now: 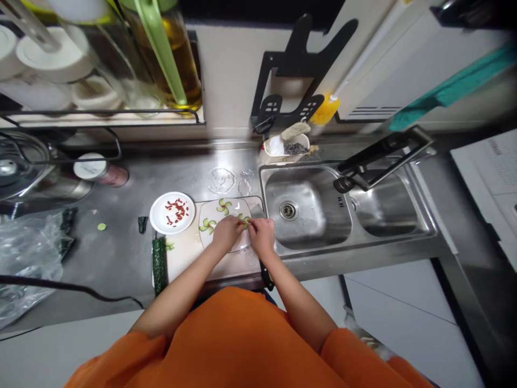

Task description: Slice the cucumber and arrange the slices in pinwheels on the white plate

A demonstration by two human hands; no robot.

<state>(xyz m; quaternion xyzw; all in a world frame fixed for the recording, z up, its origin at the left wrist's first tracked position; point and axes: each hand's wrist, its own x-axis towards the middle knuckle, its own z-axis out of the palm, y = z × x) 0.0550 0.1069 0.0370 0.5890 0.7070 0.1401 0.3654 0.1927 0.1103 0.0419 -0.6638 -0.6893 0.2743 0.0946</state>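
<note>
My left hand point(228, 231) and my right hand point(262, 235) meet over the right side of a white squarish plate point(218, 241). Their fingertips are pinched together at a small pale-green cucumber slice point(244, 218), partly hidden by the fingers. Pinwheels of cucumber slices with red centres lie on the plate, one near the back point(223, 206) and another at the left point(207, 226). Beneath the plate is a pale cutting board point(183, 264). Beside my right hand lies a knife, its black handle point(265, 276) toward me. A round white plate point(172, 200) holds small red pieces point(176, 212).
A dark green cucumber point(159, 264) lies along the board's left edge, with a cut end point(142, 224) farther off. To the right is a double steel sink point(311, 210) with a black faucet point(375, 159). A pink-filled jar point(103, 170) and plastic bag point(28, 258) sit left.
</note>
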